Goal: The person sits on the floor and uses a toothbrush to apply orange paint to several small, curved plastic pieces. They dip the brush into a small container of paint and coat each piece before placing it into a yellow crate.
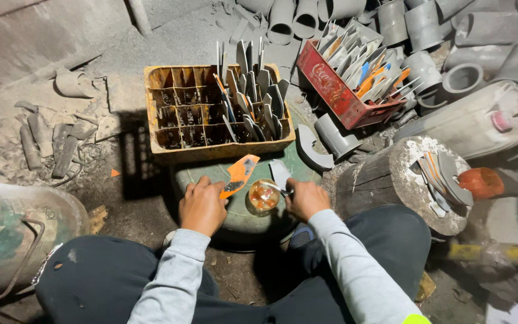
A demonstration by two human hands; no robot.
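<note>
The left hand [202, 207] pinches an orange-and-grey blade piece [238, 174], fingers closed on its lower end, held over the green round stand [241, 219]. The right hand [306, 198] grips a thin tool [279, 188] dipped at a small open tin [264, 195] — a coating step, seemingly. Next calls for a steady dab on the blade — the yellow crate [218, 151] stands just beyond.
</note>
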